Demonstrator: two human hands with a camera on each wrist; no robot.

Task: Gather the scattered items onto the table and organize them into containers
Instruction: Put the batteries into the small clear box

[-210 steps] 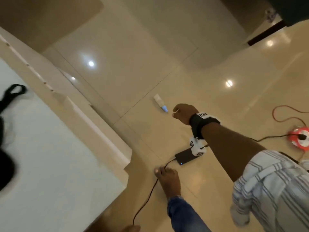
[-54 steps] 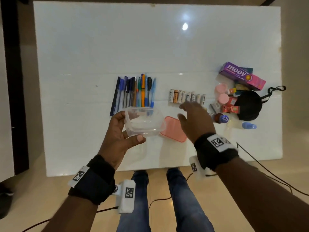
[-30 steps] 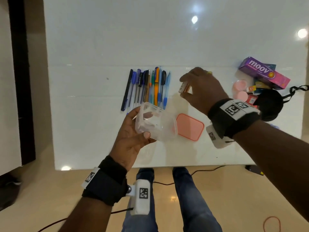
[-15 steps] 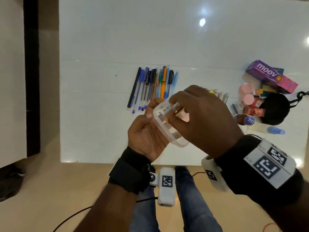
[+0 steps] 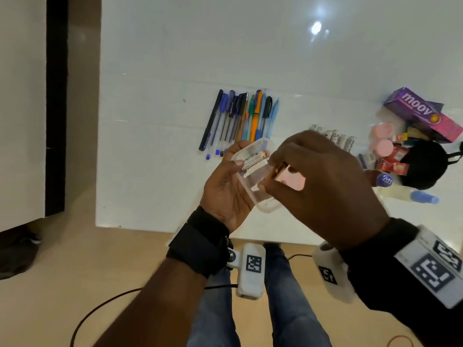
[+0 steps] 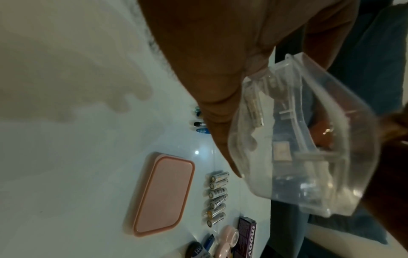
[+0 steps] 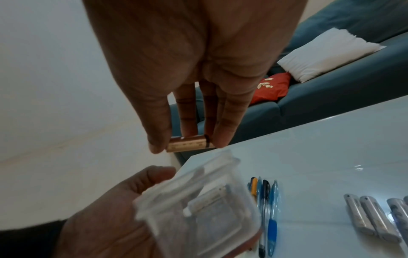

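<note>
My left hand [image 5: 233, 176] grips a clear plastic container [image 5: 260, 194], tilted, above the near edge of the white table [image 5: 175, 71]. One white battery [image 5: 254, 160] lies inside it. My right hand [image 5: 280, 159] pinches a copper-coloured battery [image 7: 189, 144] between thumb and fingers just over the container's [image 7: 198, 209] open mouth. A row of several white batteries [image 5: 335, 140] lies on the table behind my right hand. The container's pink lid [image 6: 163, 193] lies flat beside that row [image 6: 217, 199].
Several pens [image 5: 245, 118] lie side by side left of the batteries. At the table's right sit a purple moov box [image 5: 421, 113], a black pouch [image 5: 423, 164], small pink jars and a bottle [image 5: 411, 195]. A blue sofa [image 7: 331, 97] stands beyond the table. A cable [image 5: 100, 306] crosses the floor.
My right hand went out to the battery row, came back with batteries and now hovers over the container. A white battery now lies inside it. My left hand raised and tilted the container.
</note>
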